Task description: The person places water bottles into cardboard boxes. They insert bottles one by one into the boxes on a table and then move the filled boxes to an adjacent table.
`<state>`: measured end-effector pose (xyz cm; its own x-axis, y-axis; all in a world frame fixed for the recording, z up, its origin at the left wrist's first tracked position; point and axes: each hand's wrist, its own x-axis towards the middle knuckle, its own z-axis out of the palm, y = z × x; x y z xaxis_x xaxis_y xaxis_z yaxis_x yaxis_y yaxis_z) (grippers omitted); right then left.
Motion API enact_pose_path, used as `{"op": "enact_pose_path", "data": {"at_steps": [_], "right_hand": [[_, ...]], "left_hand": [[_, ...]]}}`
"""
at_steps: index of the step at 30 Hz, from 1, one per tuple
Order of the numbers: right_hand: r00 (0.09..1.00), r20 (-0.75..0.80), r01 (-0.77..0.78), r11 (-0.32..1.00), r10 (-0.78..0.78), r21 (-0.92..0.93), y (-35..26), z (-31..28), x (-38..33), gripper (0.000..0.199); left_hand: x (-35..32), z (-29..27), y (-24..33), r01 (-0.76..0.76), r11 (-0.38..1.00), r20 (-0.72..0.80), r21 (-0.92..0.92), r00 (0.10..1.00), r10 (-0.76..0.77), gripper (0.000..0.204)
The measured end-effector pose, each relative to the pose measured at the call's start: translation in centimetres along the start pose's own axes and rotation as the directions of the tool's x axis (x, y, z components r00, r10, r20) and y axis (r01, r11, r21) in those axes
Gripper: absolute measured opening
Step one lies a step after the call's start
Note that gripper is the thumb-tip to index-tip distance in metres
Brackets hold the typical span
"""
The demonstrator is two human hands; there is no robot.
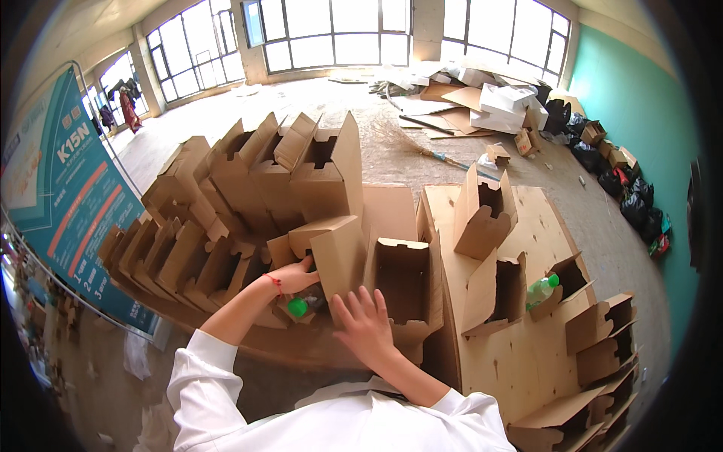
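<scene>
An open cardboard box (339,256) stands tilted in front of me, its tall flap facing my right side. My left hand (295,279), with a red string on the wrist, grips this box at its opening; some fingertips are hidden inside. Against the lower part of the flap lies my right hand (364,320), fingers spread and holding nothing. Just below my left hand shows a clear plastic bottle with a green cap (297,306), partly covered by cardboard. To the right of the held box is another open box (404,282), upright.
Rows of open cardboard boxes (260,173) crowd the left and far side. On the right, a plywood surface (497,369) carries more boxes and a green-capped bottle (542,290). Beyond lie a broom (444,158), flattened cardboard (452,113) and black bags (636,203). A banner (75,203) stands left.
</scene>
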<state>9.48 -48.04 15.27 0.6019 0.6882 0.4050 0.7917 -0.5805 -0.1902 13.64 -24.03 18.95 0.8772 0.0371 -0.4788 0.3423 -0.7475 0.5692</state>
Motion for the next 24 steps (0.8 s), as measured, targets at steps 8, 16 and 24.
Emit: {"op": "enact_pose_path", "data": {"at_steps": [8,16,24], "right_hand": [[0.997,0.045,0.073,0.978,-0.065,-0.193,-0.8,-0.8,2.0,0.069],[0.977,0.21,0.059,0.932,0.019,-0.356,0.4,2.1,3.2,0.07],[0.976,-0.084,-0.187,0.974,0.198,0.126,3.8,-4.3,-2.5,0.068]], "left_hand": [[-4.4,-2.0,1.2,-0.042,0.981,0.07,-0.19,0.996,0.057,0.082],[-6.4,-0.7,-0.6,-0.11,0.712,0.064,-0.693,0.975,0.213,0.078],[-10.9,-2.1,0.3,-0.212,0.323,-0.032,-0.922,0.875,0.484,0.081]]}}
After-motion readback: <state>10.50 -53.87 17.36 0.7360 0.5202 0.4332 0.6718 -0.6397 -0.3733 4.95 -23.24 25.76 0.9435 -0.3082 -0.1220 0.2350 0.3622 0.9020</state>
